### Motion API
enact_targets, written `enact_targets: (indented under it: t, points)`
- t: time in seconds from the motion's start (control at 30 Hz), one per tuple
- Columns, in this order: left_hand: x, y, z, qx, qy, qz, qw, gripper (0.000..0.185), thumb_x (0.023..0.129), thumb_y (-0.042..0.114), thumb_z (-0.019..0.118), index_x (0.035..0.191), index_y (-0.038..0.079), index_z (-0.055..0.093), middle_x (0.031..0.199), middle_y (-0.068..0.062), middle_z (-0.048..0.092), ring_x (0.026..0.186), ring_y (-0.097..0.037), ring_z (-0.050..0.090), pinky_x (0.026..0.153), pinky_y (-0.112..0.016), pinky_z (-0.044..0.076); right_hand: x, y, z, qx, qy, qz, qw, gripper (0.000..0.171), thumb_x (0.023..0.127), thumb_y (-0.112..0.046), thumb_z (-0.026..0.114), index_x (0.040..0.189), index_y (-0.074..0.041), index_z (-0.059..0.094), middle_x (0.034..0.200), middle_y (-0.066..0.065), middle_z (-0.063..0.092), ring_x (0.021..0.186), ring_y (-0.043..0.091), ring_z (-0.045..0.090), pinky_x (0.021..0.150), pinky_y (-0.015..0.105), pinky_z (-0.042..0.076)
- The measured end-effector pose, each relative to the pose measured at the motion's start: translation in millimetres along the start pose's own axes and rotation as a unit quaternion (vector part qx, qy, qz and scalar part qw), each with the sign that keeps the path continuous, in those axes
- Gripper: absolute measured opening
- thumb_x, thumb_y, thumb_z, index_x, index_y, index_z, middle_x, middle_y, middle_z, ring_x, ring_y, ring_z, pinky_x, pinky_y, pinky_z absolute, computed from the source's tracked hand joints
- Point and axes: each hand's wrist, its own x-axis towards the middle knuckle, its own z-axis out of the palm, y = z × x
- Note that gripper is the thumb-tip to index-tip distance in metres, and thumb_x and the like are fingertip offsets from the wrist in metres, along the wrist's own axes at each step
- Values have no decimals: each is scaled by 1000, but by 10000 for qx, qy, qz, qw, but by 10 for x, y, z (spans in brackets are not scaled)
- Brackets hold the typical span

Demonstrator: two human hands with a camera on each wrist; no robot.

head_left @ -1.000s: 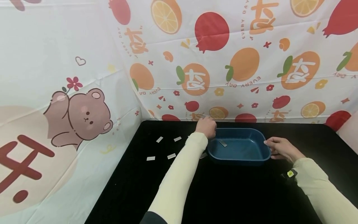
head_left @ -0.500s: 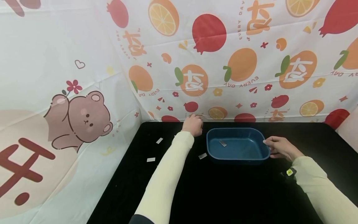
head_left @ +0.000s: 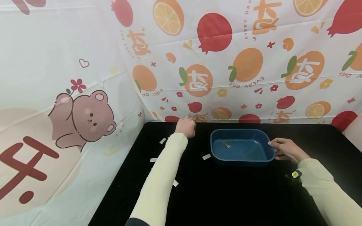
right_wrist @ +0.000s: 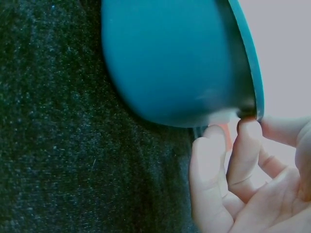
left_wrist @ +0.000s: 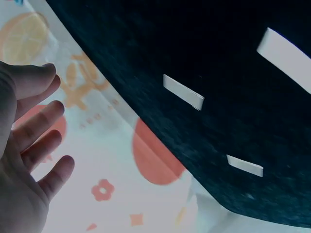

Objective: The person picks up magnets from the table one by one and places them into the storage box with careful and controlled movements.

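Observation:
A blue plastic basin [head_left: 243, 161] stands on the black table, with one small flat rectangular piece [head_left: 227, 144] inside it. At the basin's right end my right hand [head_left: 287, 150] pinches the rim between thumb and fingers; the right wrist view shows the grip on the basin's edge [right_wrist: 260, 94]. My left hand [head_left: 185, 126] is over the table's far edge, left of the basin. In the left wrist view its fingers are loosely bent with nothing visible between them. Pale rectangular pieces [left_wrist: 182, 92] lie on the tabletop near that hand.
More pale pieces lie about: one [head_left: 206, 156] just left of the basin, one [head_left: 162, 141] at the far left, one [head_left: 175, 183] beside the left sleeve [head_left: 158, 179], which partly covers another [head_left: 153, 160]. A fruit-printed cloth [head_left: 215, 62] hangs behind the table's far edge.
My left hand has moved left, away from the basin's far left corner and along the table's far edge. The right hand keeps hold of the basin, which stays in place.

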Motion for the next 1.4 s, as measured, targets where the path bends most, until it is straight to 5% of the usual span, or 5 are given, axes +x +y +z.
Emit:
enact_targets:
  t: [0.2,0.67,1.4]
  points:
    - [-56,-261,68,36,-254,-233,9994,11,89,19,68,82,16,75,104,-4,68,110,-24,56,91,-45,50,-7,18,19,41,-10,-44,10000,39,102,-41,53,115,-5,60,81,-2,60,74,10,67,71,30,60]
    - [-243,-898,96,-117,16,-502,9987,13,85,12,68,74,12,74,89,-7,70,87,-26,63,78,-45,54,62,12,-23,22,9,-72,10000,43,101,-44,52,117,-6,60,82,-2,60,75,10,67,72,30,61]
    - [-592,-1411,503,-802,-522,-1320,9866,8,82,13,67,77,13,73,91,-8,70,95,-32,61,78,-50,53,16,12,-10,182,-7,-51,9998,35,102,-42,52,110,-10,62,81,-2,59,74,9,67,72,30,61]
